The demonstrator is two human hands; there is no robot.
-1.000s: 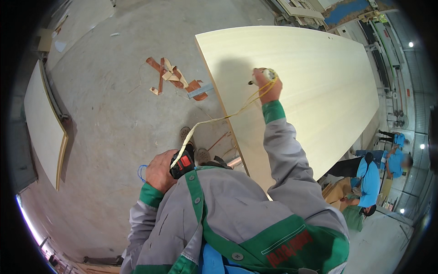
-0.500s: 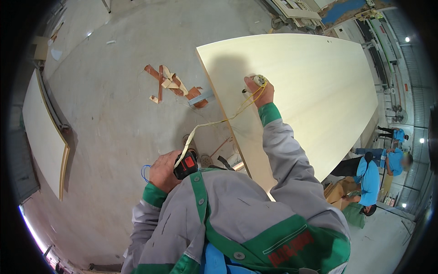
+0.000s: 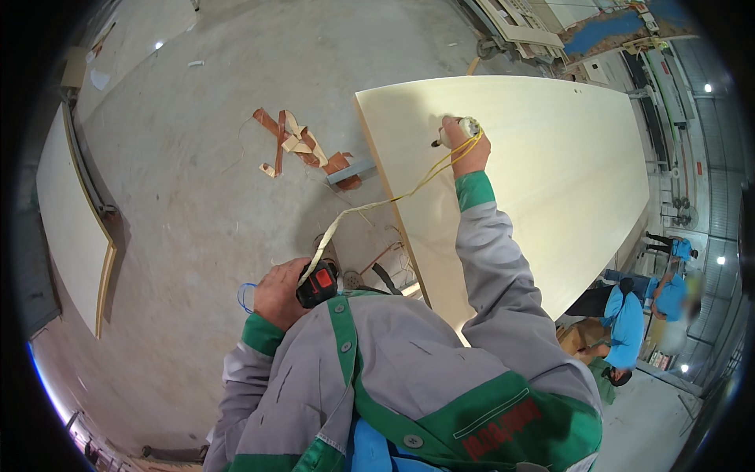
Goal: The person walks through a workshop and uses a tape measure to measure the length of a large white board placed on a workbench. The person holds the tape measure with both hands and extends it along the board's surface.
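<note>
My right hand (image 3: 473, 157) is closed round a white handheld tool (image 3: 445, 139) with a dark tip, over the large pale panel (image 3: 550, 173). Whether the tip touches the panel I cannot tell. A yellowish wrapped cable (image 3: 340, 219) runs from the tool across the panel's left edge to a black and red battery pack (image 3: 314, 289). My left hand (image 3: 277, 293) grips this pack close to my body; its fingertips are partly hidden. Beside the left wrist a thin blue loop (image 3: 246, 297) sticks out.
Brown and cream strips (image 3: 295, 145) lie on the floor left of the panel, near a grey bar (image 3: 351, 171) under its edge. Another white panel (image 3: 71, 228) stands far left. Workers in blue shirts (image 3: 625, 318) are at the right. Stacked boards (image 3: 519, 31) lie at the back.
My right hand has moved the tool a little farther toward the panel's far edge. The whole view has shifted slightly. My left hand keeps its hold on the battery pack.
</note>
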